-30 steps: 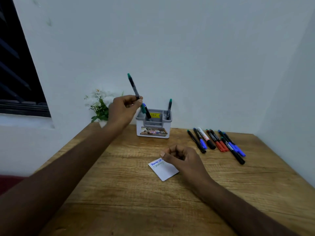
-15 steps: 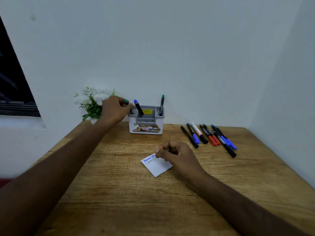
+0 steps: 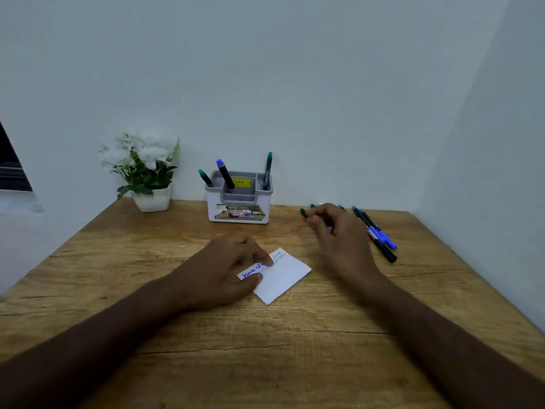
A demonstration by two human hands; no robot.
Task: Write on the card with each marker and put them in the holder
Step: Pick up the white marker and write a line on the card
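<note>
Worktop (image 3: 206,349) wood, visible grain, matt. Card (image 3: 283,278) white paper, matt. Holder (image 3: 239,208) grey-white plastic, smooth. Markers (image 3: 380,240) plastic, slight gloss. Wall (image 3: 295,84) matt paint.

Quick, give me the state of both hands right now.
Left hand: fingers pressing on the card, holding it flat on the table.
Right hand: over the loose markers; whether it grips one cannot be told.

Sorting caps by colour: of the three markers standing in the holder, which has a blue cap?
The middle marker in the holder, leaning left. The markers at the left end and right end both have green caps.
</note>
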